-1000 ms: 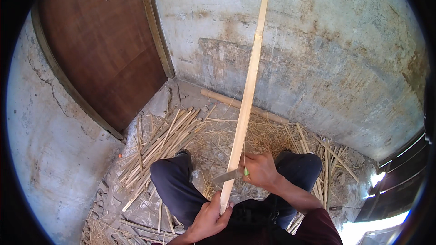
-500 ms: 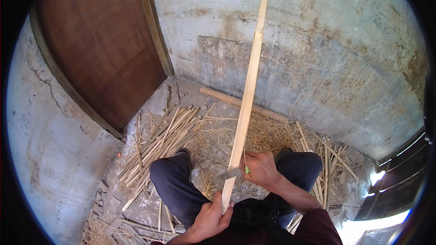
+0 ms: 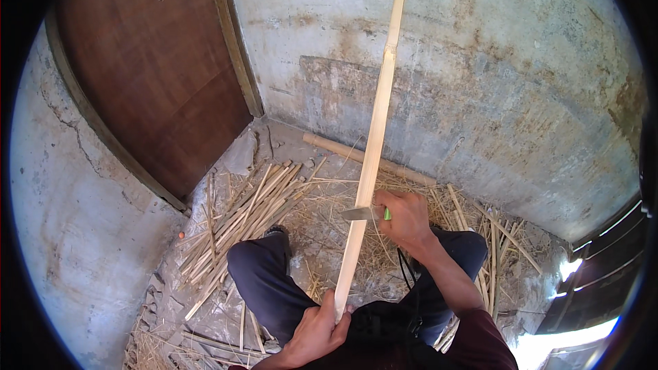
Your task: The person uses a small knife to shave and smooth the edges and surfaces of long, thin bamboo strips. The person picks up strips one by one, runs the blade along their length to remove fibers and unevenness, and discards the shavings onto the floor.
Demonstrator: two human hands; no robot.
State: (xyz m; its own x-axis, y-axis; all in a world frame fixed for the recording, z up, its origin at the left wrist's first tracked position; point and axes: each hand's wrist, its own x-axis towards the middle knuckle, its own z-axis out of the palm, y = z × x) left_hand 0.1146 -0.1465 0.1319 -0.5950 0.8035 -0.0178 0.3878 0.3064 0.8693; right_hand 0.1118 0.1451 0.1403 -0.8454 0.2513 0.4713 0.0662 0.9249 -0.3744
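Note:
A long, pale split bamboo strip slants up and away from my lap, with a node ring in its upper part. Its near end is gripped by my left hand, thumb and fingers closed round it. My right hand is wrapped round the green handle of a knife, most of which the fingers hide. The knife's blade lies across the strip, a little below its middle, and appears to touch it.
Many thin bamboo sticks lie piled at the left, and more sticks at the right. Straw-like shavings cover the floor. A bamboo pole rests along the foot of the stained wall. A brown door stands at the left.
My right hand and the knife have moved up along the strip, away from my body. My left hand keeps its hold on the near end.

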